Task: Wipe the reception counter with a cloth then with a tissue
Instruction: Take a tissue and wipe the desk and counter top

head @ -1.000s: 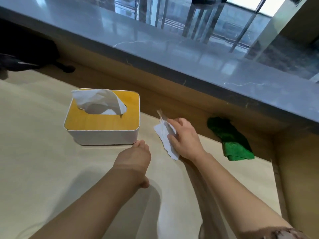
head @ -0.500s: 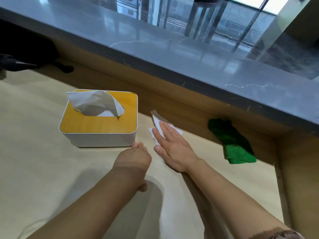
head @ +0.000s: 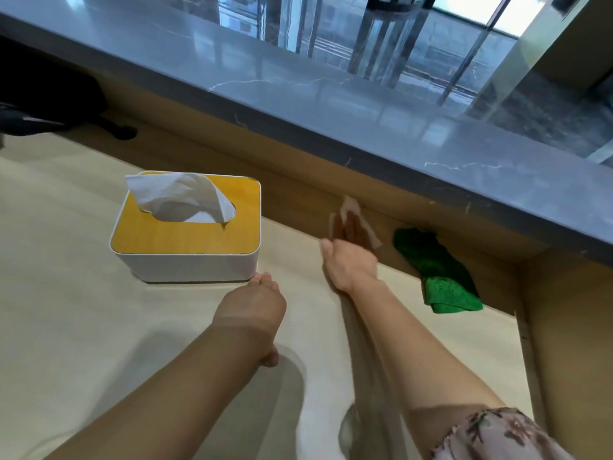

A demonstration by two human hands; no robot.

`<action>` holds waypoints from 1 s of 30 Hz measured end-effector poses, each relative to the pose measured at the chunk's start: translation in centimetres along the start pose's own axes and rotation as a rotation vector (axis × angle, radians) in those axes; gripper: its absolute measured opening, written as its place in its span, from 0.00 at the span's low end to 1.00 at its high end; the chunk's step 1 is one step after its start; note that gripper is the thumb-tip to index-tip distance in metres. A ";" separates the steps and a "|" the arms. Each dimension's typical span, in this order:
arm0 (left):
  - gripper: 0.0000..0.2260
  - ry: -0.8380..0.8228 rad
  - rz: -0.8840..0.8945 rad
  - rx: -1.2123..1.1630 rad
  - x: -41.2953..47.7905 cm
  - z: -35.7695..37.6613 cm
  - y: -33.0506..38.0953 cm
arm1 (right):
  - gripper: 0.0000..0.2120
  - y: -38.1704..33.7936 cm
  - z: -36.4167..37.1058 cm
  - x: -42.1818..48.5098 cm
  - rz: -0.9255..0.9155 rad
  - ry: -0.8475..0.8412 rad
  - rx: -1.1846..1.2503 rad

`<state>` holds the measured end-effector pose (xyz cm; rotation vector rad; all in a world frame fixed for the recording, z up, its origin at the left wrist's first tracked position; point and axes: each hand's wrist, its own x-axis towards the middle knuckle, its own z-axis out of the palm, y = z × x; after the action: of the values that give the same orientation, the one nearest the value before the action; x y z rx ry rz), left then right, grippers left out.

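My right hand [head: 350, 257] lies flat with straight fingers on a white tissue [head: 351, 205], pressing it onto the pale wooden counter [head: 83, 327] at the foot of the back wall. The tissue shows beyond and beside my fingertips, blurred. My left hand [head: 253, 310] hovers with curled fingers just in front of the tissue box [head: 185, 250], holding nothing. The box is white with a yellow lid, and a tissue sticks up from its slot. A crumpled green cloth [head: 438, 273] lies on the counter to the right of my right hand.
A grey marble upper ledge [head: 331, 104] runs diagonally above the counter's back wall. A wooden side panel [head: 570, 327] closes the counter on the right. A dark object [head: 39, 104] sits at the far left under the ledge.
My right hand went from pinching the tissue to flattening it on the counter, then slid it away toward the back wall. The left hand stayed near the box.
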<state>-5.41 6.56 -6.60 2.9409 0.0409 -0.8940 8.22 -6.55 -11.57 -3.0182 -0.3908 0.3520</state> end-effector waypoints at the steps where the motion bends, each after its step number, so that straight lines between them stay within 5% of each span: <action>1: 0.51 0.000 -0.004 0.005 0.1 0.0 0.0 | 0.26 -1.7 -0.2 0.1 -0.037 -0.012 0.005; 9: 0.35 -0.074 -0.011 0.086 1.0 -0.9 1.2 | 0.24 -3.4 -1.4 1.5 -0.247 -0.072 0.042; 12: 0.29 -0.020 0.010 0.080 0.4 -0.6 0.9 | 0.27 1.5 -0.7 2.1 -0.147 0.105 0.014; 18: 0.23 0.027 0.041 0.045 -0.1 -0.5 0.5 | 0.28 4.8 0.2 -0.8 0.120 0.056 0.013; 30: 0.17 -0.034 0.028 0.163 -0.5 -1.5 1.0 | 0.34 4.6 3.4 -16.9 0.019 0.130 0.105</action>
<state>-4.93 5.65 -5.02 3.0655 -0.0780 -0.9886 -7.34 -15.26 -11.72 -2.9236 -0.3237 0.1698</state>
